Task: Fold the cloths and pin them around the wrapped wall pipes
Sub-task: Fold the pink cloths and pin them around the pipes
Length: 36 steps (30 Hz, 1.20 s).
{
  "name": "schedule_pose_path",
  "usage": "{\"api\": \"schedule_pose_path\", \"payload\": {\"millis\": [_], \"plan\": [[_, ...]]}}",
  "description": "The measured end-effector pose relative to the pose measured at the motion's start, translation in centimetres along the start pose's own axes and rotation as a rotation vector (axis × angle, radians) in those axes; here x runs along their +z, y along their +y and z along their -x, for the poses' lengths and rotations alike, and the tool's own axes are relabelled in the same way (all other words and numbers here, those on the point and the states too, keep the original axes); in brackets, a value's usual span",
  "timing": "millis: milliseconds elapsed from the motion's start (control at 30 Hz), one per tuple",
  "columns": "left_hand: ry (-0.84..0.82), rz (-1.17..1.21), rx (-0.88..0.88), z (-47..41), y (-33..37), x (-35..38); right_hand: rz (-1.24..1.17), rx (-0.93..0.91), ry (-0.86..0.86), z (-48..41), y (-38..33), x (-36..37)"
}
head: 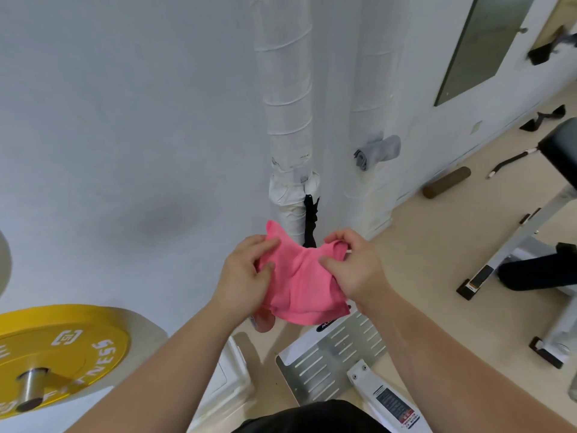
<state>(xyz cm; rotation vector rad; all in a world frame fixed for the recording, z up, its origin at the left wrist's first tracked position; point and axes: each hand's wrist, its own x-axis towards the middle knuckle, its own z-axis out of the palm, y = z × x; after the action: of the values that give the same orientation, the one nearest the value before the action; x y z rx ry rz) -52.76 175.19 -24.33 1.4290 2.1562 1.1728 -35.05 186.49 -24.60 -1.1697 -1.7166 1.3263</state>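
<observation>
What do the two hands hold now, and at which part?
Both hold the pink cloth: the left hand grips its left edge, the right hand pinches its upper right corner.

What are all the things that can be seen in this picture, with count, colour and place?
pink cloth: one, pink, held before the pipes
wrapped pipes: two, white, on the wall
grey cloth: one, grey, on the right pipe
black strip: one, black, hanging beside the left pipe
weight plate: one, yellow, lower left
slotted metal plate: one, silver, floor below the hands
left hand: one, grips the pink cloth
right hand: one, pinches the pink cloth
</observation>
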Motion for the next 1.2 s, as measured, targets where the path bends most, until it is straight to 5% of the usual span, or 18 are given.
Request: {"api": "schedule_pose_path", "payload": {"millis": [533, 733, 1033, 1200], "plan": [[-0.043, 0.144, 0.135, 2.1, 4.0, 1.6, -0.292, 0.079, 0.046, 1.6, -2.4, 1.8], [0.021, 0.264, -0.038, 2.1, 5.7, 1.3, -0.735, 0.232, -0.148, 2.6, -4.5, 1.5], [0.114, 0.582, -0.290, -0.3, 4.6, 1.6, -0.475, 0.084, -0.421, 2.3, -5.1, 0.6], [-0.143, 0.691, -0.208, -1.1, 4.8, -0.5, 0.302, -0.378, -0.138, 0.5, -4.1, -1.7]]}}
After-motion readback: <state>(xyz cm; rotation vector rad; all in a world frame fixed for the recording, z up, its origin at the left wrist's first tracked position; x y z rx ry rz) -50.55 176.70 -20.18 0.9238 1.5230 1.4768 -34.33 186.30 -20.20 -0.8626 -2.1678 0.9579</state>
